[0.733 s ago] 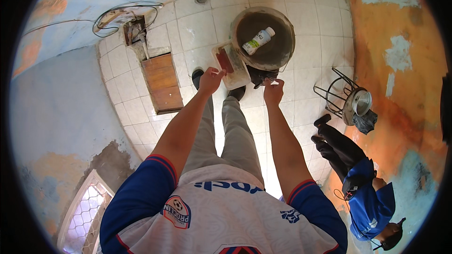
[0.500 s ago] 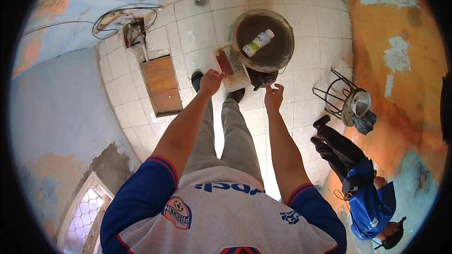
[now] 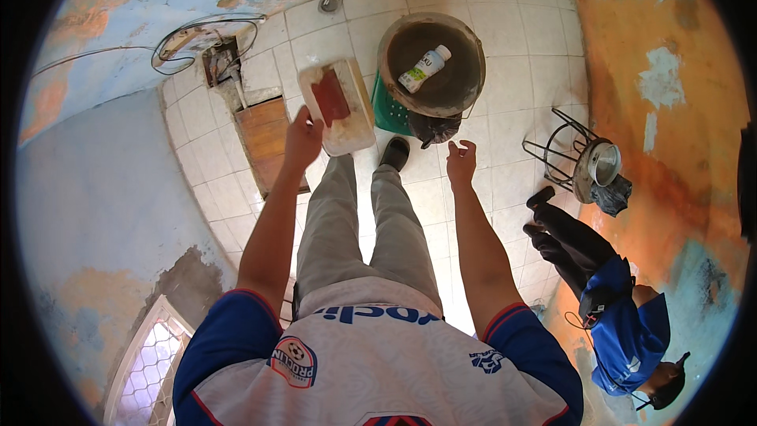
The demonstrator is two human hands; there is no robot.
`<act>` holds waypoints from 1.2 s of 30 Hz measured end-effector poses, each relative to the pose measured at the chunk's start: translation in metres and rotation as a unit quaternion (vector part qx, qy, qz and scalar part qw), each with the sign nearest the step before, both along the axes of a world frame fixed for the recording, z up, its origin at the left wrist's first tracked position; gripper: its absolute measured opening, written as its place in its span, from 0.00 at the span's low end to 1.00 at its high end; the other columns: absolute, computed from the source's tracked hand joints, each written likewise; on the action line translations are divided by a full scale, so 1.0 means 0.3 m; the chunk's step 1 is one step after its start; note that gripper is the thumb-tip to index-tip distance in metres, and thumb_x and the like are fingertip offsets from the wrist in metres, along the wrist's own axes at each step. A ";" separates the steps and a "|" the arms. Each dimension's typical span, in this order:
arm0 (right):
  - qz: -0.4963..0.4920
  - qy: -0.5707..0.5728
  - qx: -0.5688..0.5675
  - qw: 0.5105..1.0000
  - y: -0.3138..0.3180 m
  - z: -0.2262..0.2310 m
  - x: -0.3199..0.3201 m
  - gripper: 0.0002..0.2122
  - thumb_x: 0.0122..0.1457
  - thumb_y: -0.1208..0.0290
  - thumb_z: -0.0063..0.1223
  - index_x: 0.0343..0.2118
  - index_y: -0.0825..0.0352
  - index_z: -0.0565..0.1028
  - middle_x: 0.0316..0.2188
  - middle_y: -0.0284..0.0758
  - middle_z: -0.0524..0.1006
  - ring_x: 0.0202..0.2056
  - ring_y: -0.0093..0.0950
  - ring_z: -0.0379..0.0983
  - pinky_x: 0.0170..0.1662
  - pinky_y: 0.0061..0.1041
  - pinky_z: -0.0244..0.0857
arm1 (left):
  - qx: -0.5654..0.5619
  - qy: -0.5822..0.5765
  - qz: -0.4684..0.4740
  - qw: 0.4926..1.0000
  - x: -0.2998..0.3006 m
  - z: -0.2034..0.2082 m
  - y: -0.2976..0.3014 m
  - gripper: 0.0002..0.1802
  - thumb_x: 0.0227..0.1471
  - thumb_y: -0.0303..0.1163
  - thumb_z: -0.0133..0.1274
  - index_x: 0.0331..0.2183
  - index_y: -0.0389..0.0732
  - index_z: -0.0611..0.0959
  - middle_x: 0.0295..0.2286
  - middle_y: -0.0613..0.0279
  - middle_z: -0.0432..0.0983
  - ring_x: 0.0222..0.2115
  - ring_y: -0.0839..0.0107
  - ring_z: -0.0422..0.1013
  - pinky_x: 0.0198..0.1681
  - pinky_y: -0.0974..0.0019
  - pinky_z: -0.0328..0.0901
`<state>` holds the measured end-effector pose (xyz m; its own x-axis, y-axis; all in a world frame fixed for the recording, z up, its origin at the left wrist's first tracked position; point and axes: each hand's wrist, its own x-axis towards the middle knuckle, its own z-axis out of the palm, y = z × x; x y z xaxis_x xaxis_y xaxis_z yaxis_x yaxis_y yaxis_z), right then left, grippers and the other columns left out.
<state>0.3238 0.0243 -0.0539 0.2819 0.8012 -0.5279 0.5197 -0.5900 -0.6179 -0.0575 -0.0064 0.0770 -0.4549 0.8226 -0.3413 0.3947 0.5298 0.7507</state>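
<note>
My left hand grips the near edge of a flat, pale rectangular float with a red handle, held out over the tiled floor. My right hand hangs free to the right of it, fingers loosely curled, holding nothing. Beyond both hands stands a round dark bucket with a white plastic bottle lying inside. A green object shows beside the bucket, and a dark bag sits at its near edge. My legs and one dark shoe are below.
A wooden board lies on the white tiles at left, next to a hole with coiled cables. A metal wire stand with a round tin is at right. Dark and blue clothing lies by the orange wall.
My left hand has lifted the float and swung it left, away from the bucket. My right hand has let go and dropped slightly back toward me.
</note>
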 end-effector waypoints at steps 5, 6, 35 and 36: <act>0.003 -0.002 -0.040 0.999 -0.026 0.002 -0.030 0.19 0.60 0.62 0.60 0.49 0.67 0.70 0.26 0.34 0.74 0.26 0.27 0.74 0.31 0.29 0.67 | 0.092 -0.095 -0.013 0.991 -0.049 0.240 0.217 0.12 0.55 0.29 0.49 0.40 0.34 0.78 0.30 0.53 0.80 0.29 0.67 0.78 0.32 0.63 0.70; 0.006 -0.001 -0.036 0.999 -0.035 -0.005 -0.024 0.19 0.60 0.62 0.61 0.49 0.67 0.70 0.26 0.34 0.74 0.26 0.27 0.74 0.31 0.29 0.68 | 0.106 -0.104 -0.036 0.988 -0.033 0.265 0.273 0.12 0.55 0.29 0.50 0.40 0.34 0.78 0.29 0.52 0.80 0.29 0.66 0.78 0.32 0.63 0.70; 0.051 0.027 -0.048 0.997 -0.147 -0.087 0.013 0.11 0.60 0.64 0.59 0.39 0.65 0.74 0.24 0.32 0.76 0.24 0.24 0.74 0.30 0.27 0.66 | 0.071 -0.010 -0.102 0.992 0.238 0.061 0.594 0.15 0.53 0.39 0.55 0.30 0.35 0.78 0.25 0.49 0.79 0.27 0.53 0.77 0.33 0.57 0.70; 0.050 0.024 -0.049 0.997 -0.150 -0.091 0.021 0.11 0.60 0.64 0.59 0.39 0.65 0.74 0.24 0.32 0.76 0.24 0.24 0.74 0.30 0.27 0.66 | 0.069 -0.021 -0.093 0.993 0.249 0.064 0.588 0.14 0.53 0.39 0.55 0.30 0.35 0.78 0.25 0.49 0.79 0.27 0.54 0.78 0.33 0.57 0.70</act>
